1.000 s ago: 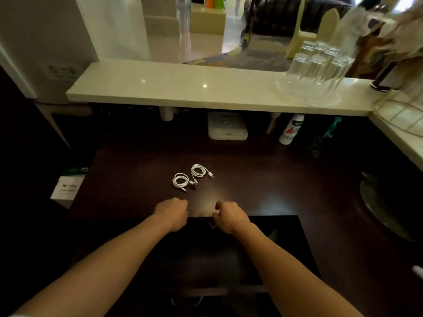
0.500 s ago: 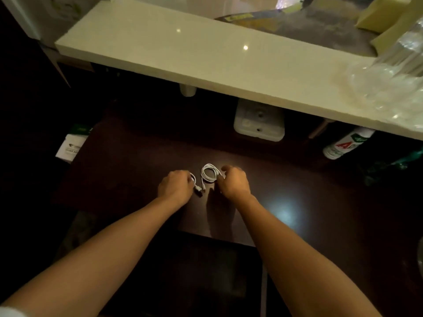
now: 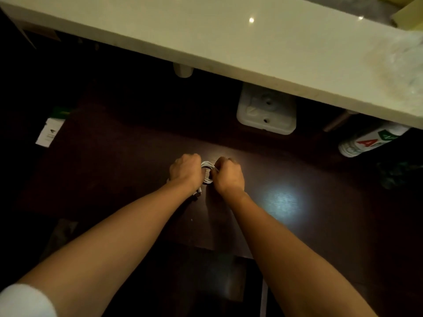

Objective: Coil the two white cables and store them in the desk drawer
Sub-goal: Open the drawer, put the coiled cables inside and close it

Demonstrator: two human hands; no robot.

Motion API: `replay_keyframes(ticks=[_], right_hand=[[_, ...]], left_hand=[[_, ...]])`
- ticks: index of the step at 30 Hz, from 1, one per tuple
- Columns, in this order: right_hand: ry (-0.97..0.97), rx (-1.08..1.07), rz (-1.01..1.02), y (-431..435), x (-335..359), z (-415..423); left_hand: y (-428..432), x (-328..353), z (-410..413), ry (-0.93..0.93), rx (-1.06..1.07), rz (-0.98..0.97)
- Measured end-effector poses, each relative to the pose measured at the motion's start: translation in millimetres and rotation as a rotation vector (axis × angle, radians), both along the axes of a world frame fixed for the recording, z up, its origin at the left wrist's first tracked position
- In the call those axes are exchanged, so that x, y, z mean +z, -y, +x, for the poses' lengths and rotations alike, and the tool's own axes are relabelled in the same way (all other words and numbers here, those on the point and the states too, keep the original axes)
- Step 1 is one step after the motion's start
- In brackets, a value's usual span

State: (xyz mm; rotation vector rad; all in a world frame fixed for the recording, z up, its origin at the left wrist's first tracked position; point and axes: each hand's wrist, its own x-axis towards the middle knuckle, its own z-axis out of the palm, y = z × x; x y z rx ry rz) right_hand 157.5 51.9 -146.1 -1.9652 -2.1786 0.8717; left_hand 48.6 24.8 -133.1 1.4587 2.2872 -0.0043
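Both fists meet over the dark wooden desk [image 3: 128,170]. Between them shows a coiled white cable [image 3: 207,173], gripped on its left by my left hand [image 3: 185,170] and on its right by my right hand [image 3: 227,176]. A plug end of a white cable [image 3: 198,193] hangs out under my left wrist. Whether that end belongs to the second cable I cannot tell; the rest is hidden by my hands. The open drawer [image 3: 206,280] is a dark hollow below the desk's front edge, between my forearms.
A pale stone counter [image 3: 229,40] overhangs the back of the desk. Under it stand a white plastic box [image 3: 266,110] and a white bottle with red and green label [image 3: 370,140] at right. A white card [image 3: 49,132] lies off the desk's left edge.
Both hands left the drawer front, reached to the two coiled cables, and have now drawn together, closing on the coils. The view has tilted down and closer.
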Motion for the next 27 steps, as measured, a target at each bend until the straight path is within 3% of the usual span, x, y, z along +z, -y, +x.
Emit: replay_keyframes(ticks=[3, 7, 15, 20, 23, 27], right_hand=[[-0.002, -0.006, 0.012, 1, 0, 1], [-0.07, -0.094, 0.012, 4, 0, 11], [-0.391, -0.216, -0.013, -6, 38, 25], [-0.533, -0.214, -0.229, -4, 56, -6], [-0.503, -0.148, -0.355, 7, 54, -25], [-0.4, -0.103, -0.411, 22, 37, -40]], left_hand=[[-4, -1, 2, 0.033, 0.038, 0.007], [-4, -1, 4, 0.221, 0.119, 0.066], [-5, 33, 4, 0.623, 0.231, 0.279], [10, 63, -36, 1.171, 0.605, 0.191], [32, 64, -56, 1.171, 0.673, 0.021], [54, 46, -62, 1.081, 0.797, -0.044]])
